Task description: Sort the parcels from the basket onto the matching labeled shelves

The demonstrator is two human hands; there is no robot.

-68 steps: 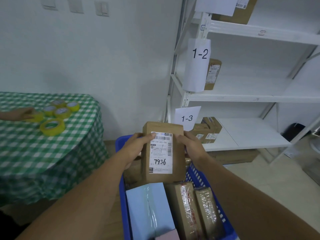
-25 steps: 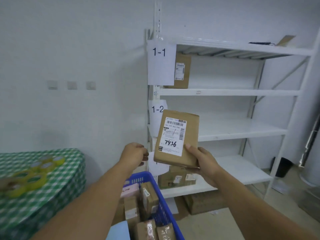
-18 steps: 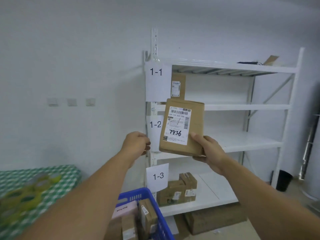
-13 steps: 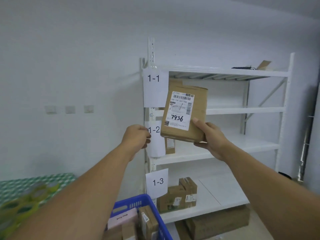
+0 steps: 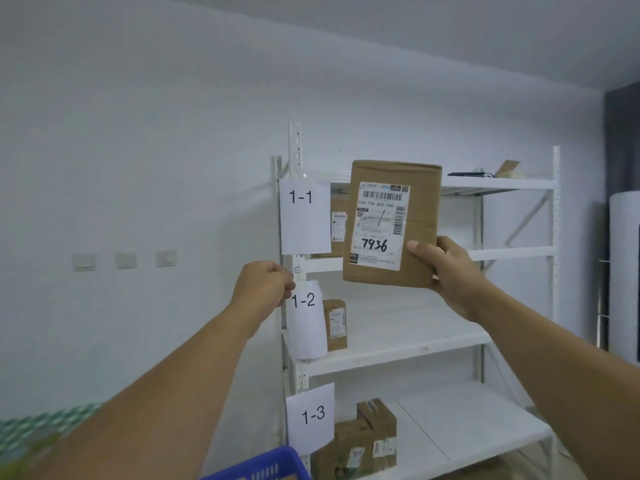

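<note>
1. PARCEL. The brown cardboard parcel (image 5: 391, 223) is held upright in the air on the near side of the white shelf rack (image 5: 512, 252), at the height of the upper compartment. Its printed sticker faces the camera and carries the handwritten number 7936. The parcel rests on no shelf.

2. GRIP. The right hand (image 5: 446, 275) holds the parcel by its lower right corner. The thumb lies across the front face and the fingers wrap behind, out of sight. This 1-hand hold is judged adequate for a light carton.

3. PROGRESS.
- Paper tags on the left post read 1-1 (image 5: 304, 216), 1-2 (image 5: 304, 317) and 1-3 (image 5: 311, 417), from top to bottom.
- 1 box (image 5: 337, 226) stands behind tag 1-1, partly covered by the held parcel.
- 1 small box (image 5: 335, 323) stands upright just right of tag 1-2.
- At least 2 boxes (image 5: 363, 441) sit together on the level of tag 1-3.
- The blue basket (image 5: 263, 469) shows only its rim at the bottom edge, and its contents are not visible.
- Judgement: sorting is partly done. The held parcel is not yet placed, and its sticker shows no readable shelf code.

4. HAND POSE. The right arm reaches up and forward from the lower right. The left arm reaches from the lower left. The left hand (image 5: 263, 285) is curled into a fist with its back to the camera, and nothing is visible in it. It sits at the left edge of tag 1-2, and whether it touches the paper cannot be told.
</note>
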